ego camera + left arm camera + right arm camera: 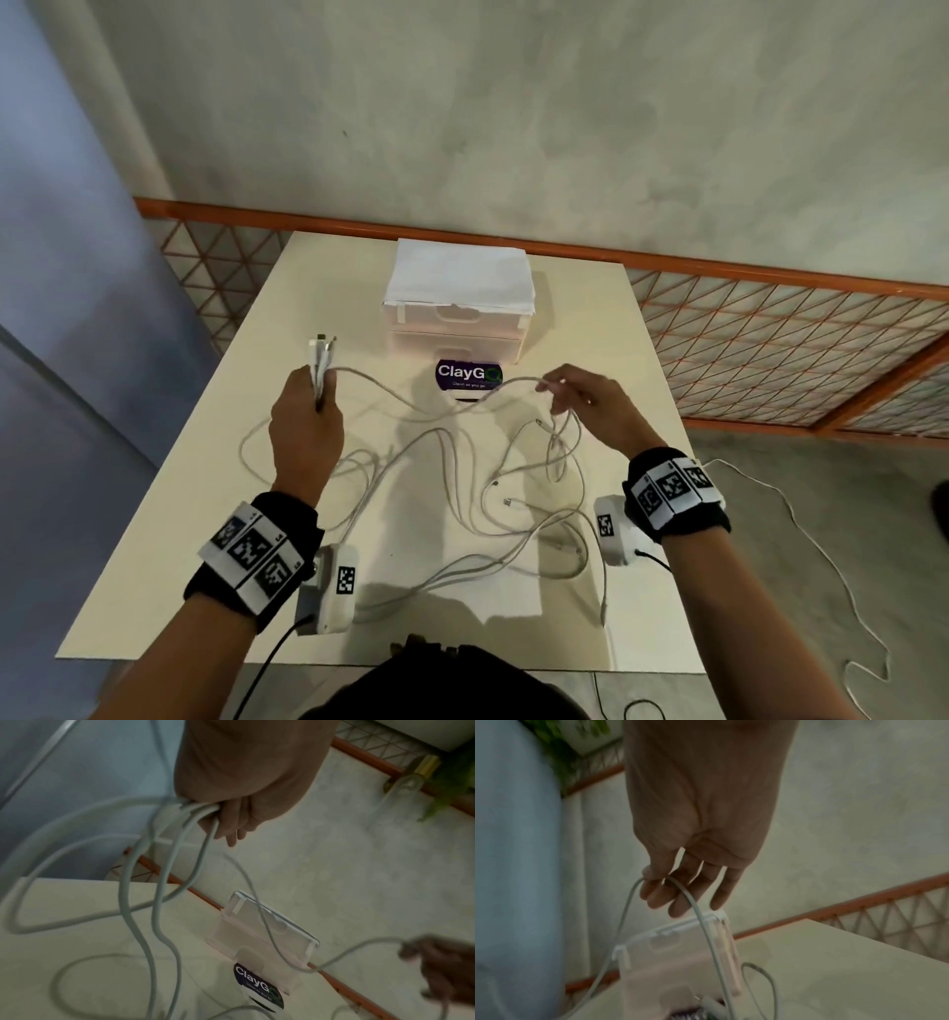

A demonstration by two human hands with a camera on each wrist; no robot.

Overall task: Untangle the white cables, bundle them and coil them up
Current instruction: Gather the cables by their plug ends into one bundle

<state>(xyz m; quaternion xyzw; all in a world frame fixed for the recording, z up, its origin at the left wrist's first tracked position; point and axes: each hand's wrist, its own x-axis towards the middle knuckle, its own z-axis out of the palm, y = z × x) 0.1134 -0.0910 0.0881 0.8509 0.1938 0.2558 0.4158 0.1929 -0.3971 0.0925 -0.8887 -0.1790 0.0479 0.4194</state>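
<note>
Several white cables [452, 488] lie tangled in loops across the cream table [179, 514]. My left hand [308, 411] is raised over the table's left side and grips a bunch of cable ends [321, 360] in its fist, plugs sticking up. The left wrist view shows the strands [164, 862] hanging from that fist [231, 817]. My right hand [580, 395] pinches one cable strand [508, 383] between thumb and fingers over the right side. In the right wrist view that strand [698, 908] loops over the fingertips [654, 882].
A white drawer box [457, 329] topped with folded paper stands at the table's back centre, with a purple "ClayGo" label [467, 377] in front of it. Orange-framed mesh fencing [770, 329] runs behind and to the right. Another thin cable [821, 555] trails on the floor at right.
</note>
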